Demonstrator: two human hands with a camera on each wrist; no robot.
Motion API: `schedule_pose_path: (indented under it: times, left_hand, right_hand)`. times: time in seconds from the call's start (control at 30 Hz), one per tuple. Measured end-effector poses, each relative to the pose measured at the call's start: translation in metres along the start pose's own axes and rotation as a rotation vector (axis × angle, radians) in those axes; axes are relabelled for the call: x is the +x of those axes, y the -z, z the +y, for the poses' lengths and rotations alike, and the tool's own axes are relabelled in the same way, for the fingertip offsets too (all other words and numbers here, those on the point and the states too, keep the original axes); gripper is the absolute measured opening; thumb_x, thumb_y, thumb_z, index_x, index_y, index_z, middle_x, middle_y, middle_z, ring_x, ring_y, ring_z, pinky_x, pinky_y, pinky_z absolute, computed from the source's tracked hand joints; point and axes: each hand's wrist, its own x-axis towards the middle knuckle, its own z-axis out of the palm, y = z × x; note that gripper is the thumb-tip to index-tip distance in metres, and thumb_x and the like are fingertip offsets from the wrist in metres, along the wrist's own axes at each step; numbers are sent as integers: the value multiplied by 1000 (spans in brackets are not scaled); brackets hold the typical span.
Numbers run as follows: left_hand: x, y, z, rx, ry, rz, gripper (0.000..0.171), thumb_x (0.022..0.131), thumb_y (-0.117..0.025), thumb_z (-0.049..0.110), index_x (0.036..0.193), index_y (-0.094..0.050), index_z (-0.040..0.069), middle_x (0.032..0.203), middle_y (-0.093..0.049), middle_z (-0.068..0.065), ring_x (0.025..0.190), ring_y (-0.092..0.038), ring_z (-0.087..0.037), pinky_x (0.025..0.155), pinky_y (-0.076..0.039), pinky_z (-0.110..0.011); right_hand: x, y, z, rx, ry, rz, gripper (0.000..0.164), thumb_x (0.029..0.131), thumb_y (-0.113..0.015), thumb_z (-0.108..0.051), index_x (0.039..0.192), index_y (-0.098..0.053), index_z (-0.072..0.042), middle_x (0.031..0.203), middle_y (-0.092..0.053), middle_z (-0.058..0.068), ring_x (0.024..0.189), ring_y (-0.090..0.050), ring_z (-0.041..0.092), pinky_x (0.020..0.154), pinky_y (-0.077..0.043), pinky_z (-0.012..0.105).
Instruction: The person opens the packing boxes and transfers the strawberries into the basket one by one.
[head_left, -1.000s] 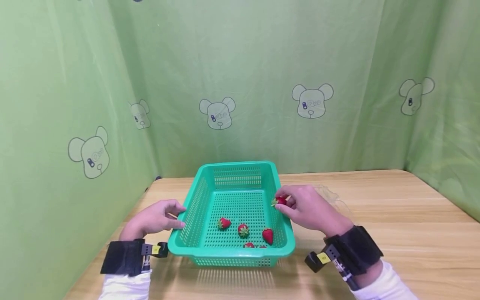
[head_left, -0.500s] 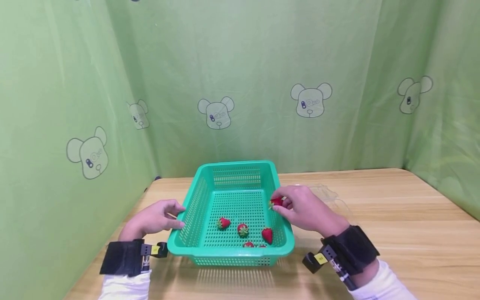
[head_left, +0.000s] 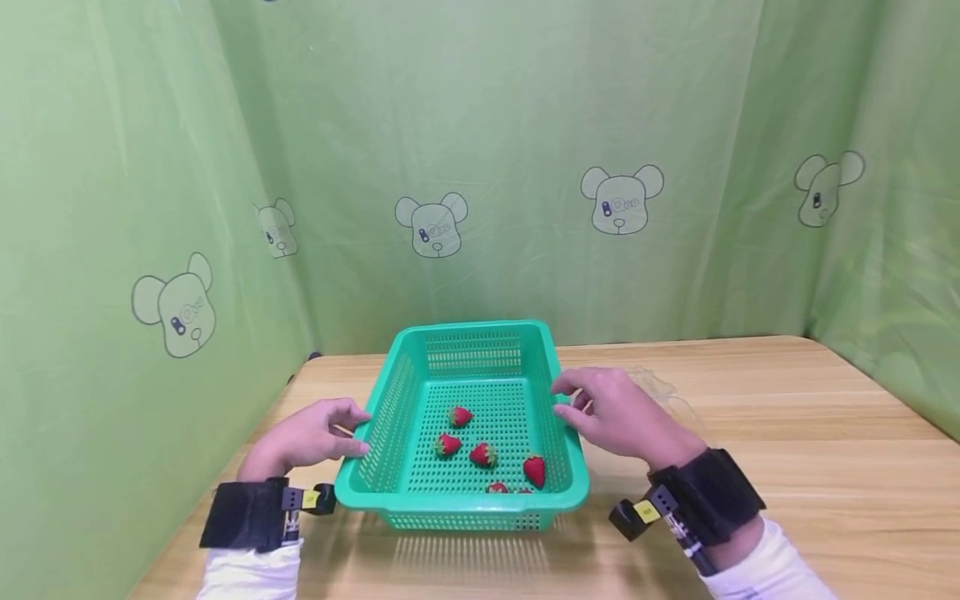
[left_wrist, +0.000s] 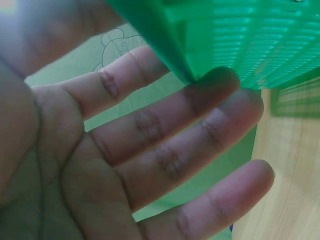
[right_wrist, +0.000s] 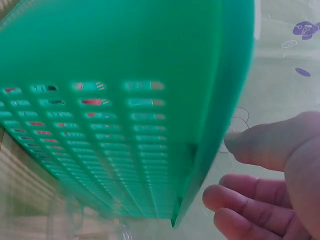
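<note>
A green plastic basket (head_left: pixel 463 502) with slotted walls stands on the wooden table, several strawberries on its floor. One strawberry (head_left: pixel 461 417) lies farthest back, with another strawberry (head_left: pixel 447 445) close in front of it. The front rim partly hides the nearest ones. At the left rim, my left hand (head_left: pixel 311 433) holds the basket, thumb and forefinger over the edge; its other fingers (left_wrist: pixel 220 120) reach below the rim in the left wrist view. My right hand (head_left: pixel 611 412) hovers at the right rim, thumb and fingers apart, with nothing between them.
A transparent plastic item (head_left: pixel 656 385) lies on the table (head_left: pixel 787 442) behind my right hand, partly hidden by it. A green curtain (head_left: pixel 517 275) with mouse-head drawings encloses the back and sides.
My right hand has let go of a strawberry, which now lies toward the middle of the basket. Another strawberry has shifted slightly. That hand has drawn back a little; the left stays put.
</note>
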Motion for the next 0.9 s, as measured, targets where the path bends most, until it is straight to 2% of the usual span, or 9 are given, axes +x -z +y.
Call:
schedule_pose_path:
  times: [0.17, 0.43, 0.5, 0.6, 0.77, 0.83, 0.9]
  left_hand:
    - [-1, 0, -2, -6, 2, -4, 29, 81, -73, 15, 101, -57, 2, 123, -58, -25, 109, -56, -41, 85, -55, -50]
    - [-1, 0, 0, 7, 6, 0, 34, 80, -73, 15, 107, -57, 1, 117, -61, -22, 107, -57, -41, 86, -54, -51]
    - [-1, 1, 0, 10, 6, -2, 34, 80, -73, 15, 107, -57, 1, 118, -61, -22, 108, -57, -41, 86, -54, -51]
    - [0, 1, 0, 15, 5, -2, 34, 80, -73, 15, 107, -57, 1, 118, -61, -22, 108, -57, -41, 86, -53, -52]
    - [-1, 1, 1, 16, 9, 4, 35, 80, -74, 15, 108, -58, 1, 117, -61, -21, 107, -57, -40, 86, -53, -52]
    - [-1, 1, 1, 15, 11, 3, 34, 80, -74, 15, 107, -58, 2, 118, -61, -21, 107, -57, -40, 86, -53, -52]
    - [-1, 0, 1, 13, 13, 2, 33, 80, -73, 15, 105, -58, 2, 118, -61, -21, 107, -57, -40, 86, -53, -52]
  right_hand:
    - [-3, 6, 8, -18, -58, -19, 20, 87, -67, -15, 103, -65, -3, 98, -70, 14, 75, -66, 18, 60, -59, 32]
    - [-7, 20, 24, -41, -150, -63, 25, 86, -69, -18, 105, -64, -3, 97, -69, 18, 81, -66, 25, 66, -60, 43]
    - [-8, 22, 28, -41, -167, -75, 27, 85, -70, -19, 107, -63, -3, 98, -69, 19, 81, -66, 26, 66, -59, 43]
    - [-10, 26, 32, -39, -196, -93, 31, 84, -71, -21, 109, -62, -3, 100, -67, 21, 79, -65, 26, 57, -58, 36]
    - [-11, 29, 36, -12, -275, -150, 35, 83, -71, -14, 113, -59, -1, 105, -63, 25, 59, -61, 18, 37, -49, 27]
    - [-13, 30, 39, -3, -314, -180, 36, 82, -71, -10, 114, -58, 0, 106, -62, 26, 49, -57, 15, 36, -48, 27]
    - [-14, 30, 42, -1, -342, -212, 37, 81, -71, -7, 114, -58, 1, 107, -62, 27, 48, -56, 15, 39, -51, 29]
